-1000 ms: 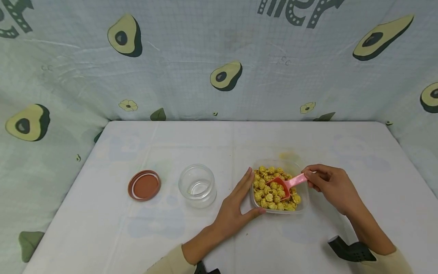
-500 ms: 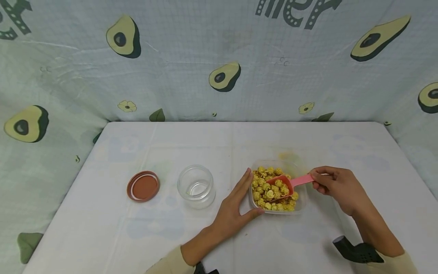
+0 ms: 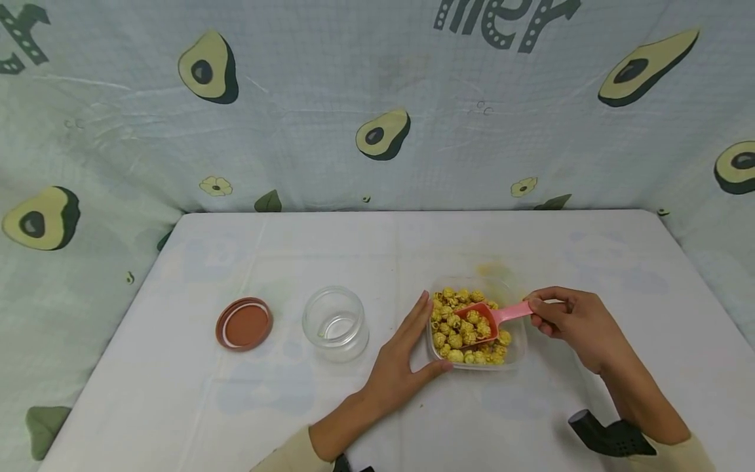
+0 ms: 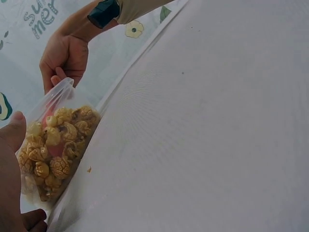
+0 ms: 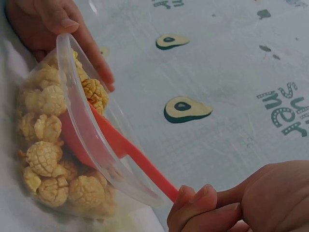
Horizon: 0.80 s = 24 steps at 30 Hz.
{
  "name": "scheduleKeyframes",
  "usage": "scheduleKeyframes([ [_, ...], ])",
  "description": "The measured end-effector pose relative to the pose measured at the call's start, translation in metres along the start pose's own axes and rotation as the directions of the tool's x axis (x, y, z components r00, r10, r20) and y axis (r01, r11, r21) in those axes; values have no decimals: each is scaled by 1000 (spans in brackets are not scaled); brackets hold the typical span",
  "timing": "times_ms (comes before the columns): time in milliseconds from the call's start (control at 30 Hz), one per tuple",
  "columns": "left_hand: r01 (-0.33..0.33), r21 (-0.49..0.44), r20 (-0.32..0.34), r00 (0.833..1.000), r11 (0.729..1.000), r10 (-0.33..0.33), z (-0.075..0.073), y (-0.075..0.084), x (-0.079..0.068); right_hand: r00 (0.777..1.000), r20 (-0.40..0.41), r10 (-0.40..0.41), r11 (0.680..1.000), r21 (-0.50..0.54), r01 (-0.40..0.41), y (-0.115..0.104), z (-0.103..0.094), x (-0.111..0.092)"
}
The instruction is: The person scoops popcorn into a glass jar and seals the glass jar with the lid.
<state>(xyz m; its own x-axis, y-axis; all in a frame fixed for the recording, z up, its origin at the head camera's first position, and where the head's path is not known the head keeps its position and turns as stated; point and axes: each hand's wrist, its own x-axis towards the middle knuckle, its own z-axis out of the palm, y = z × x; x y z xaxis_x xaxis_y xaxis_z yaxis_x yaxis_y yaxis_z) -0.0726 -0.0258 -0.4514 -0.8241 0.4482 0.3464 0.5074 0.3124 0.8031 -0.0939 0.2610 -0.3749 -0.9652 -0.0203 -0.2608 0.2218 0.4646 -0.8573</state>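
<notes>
Clearly, both hands are at the tub [image 3: 518, 342], a see-through one standing on the right half of the table [image 3: 283, 426] and well filled with yellow popcorn [image 3: 445, 314]. The left hand [image 3: 392, 377] lies against it with thumb and fingers spread, the straight fingers along the tub's left side and the thumb at its near edge. The right hand [image 3: 572, 324] pinches the end of the scoop [image 3: 498, 316] between thumb and curled fingers, just beyond the tub's right side. From there the pink handle slants down over the rim, as the right wrist view shows, and the scoop's head sits inside among the popcorn, with several pieces in it. Left of the left hand stands the jar [image 3: 336, 354], clear and upright, apart from the tub. Farther left, near the jar but not touching it, the lid [image 3: 244, 324] lies flat, reddish brown with a white ring. A small crumb [image 4: 89, 169] rests near the tub. Both sleeves [image 3: 672, 455] are cream, and behind the table hangs a pale cloth [image 3: 295, 144] printed with avocados, flowers and leaves.
</notes>
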Motion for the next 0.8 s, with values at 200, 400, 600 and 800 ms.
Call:
scheduleKeyframes([
  [200, -4, -3, -2, 1000, 1000, 4, 1, -1, -1, 999, 27, 42, 998, 40, -43, 4, -2, 3],
  [400, -10, -6, -3, 1000, 1000, 10, 1, -1, 0, 998, 49, 39, 994, 104, -44, 9, -6, 5],
  [600, -25, 8, -12, 1000, 1000, 25, 0, 0, 1, 998, 56, 28, 993, 115, -34, 7, 0, 5],
  [800, -14, 5, -2, 1000, 1000, 14, 0, -1, 1, 999, 50, 20, 995, 96, -25, 3, 5, 3],
])
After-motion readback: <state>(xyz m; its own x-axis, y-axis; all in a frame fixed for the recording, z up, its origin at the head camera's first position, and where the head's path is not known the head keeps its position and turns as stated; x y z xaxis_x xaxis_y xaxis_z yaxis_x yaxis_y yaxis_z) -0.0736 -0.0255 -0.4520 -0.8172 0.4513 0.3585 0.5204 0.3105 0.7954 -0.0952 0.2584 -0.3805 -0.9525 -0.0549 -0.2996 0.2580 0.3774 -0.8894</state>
